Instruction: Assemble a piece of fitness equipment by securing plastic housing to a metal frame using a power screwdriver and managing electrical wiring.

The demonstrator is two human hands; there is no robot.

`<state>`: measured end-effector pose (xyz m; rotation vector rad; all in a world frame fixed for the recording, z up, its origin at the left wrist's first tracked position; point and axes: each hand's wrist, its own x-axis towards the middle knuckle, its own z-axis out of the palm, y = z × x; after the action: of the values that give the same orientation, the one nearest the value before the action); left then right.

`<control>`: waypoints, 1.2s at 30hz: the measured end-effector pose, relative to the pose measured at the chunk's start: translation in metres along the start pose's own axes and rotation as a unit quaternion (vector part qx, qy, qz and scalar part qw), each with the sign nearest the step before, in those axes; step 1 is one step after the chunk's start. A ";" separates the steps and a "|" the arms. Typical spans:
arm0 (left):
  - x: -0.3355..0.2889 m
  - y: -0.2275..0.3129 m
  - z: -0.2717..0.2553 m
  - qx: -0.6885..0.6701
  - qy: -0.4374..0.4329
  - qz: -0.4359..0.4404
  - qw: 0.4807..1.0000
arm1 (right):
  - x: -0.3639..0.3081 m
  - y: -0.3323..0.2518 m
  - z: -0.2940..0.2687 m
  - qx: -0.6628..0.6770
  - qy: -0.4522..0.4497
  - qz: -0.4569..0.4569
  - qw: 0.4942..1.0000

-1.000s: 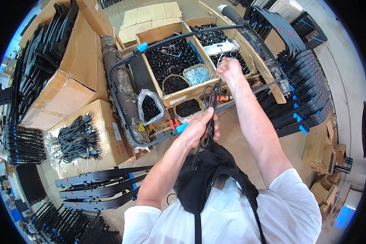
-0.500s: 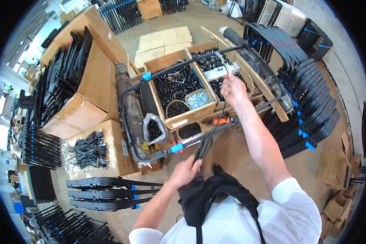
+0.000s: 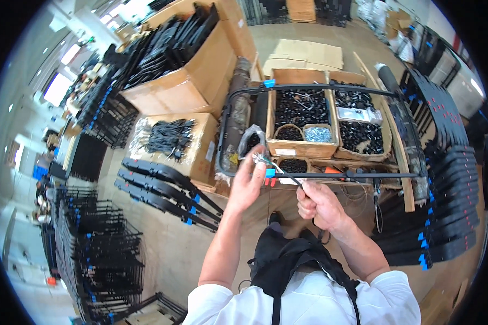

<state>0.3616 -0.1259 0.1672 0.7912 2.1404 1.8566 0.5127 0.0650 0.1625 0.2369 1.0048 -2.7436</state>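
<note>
Both hands work a thin black cable just in front of the black tube frame. The left hand pinches the cable's end between its fingertips, and the right hand is closed in a fist around it lower down. Behind the frame sit cardboard boxes of small black parts.

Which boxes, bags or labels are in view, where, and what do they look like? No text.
Large cardboard box, upper left: brown, open, full of black parts.
Smaller cardboard box, below it: brown, with bagged black cables on top.
White label, front of the centre parts box: small rectangle.
Clear plastic bag, in the right-hand parts box: flat, whitish.
Flattened cardboard sheets, floor at top: pale brown.
</note>
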 end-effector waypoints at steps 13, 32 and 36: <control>-0.050 -0.018 0.011 -0.489 -0.103 -0.140 0.855 | -0.013 0.028 -0.060 0.035 -0.051 0.191 0.980; -0.040 -0.074 -0.044 -0.455 0.030 -0.159 0.875 | 0.067 0.076 -0.017 -0.052 0.034 0.127 0.990; -0.045 -0.104 -0.061 -0.301 0.058 -0.211 0.928 | 0.083 0.087 -0.015 -0.113 0.049 0.153 0.980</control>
<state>0.3425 -0.2085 0.0699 0.0799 1.4730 2.1505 0.4552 -0.0013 0.0792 0.4505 1.1843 -2.3396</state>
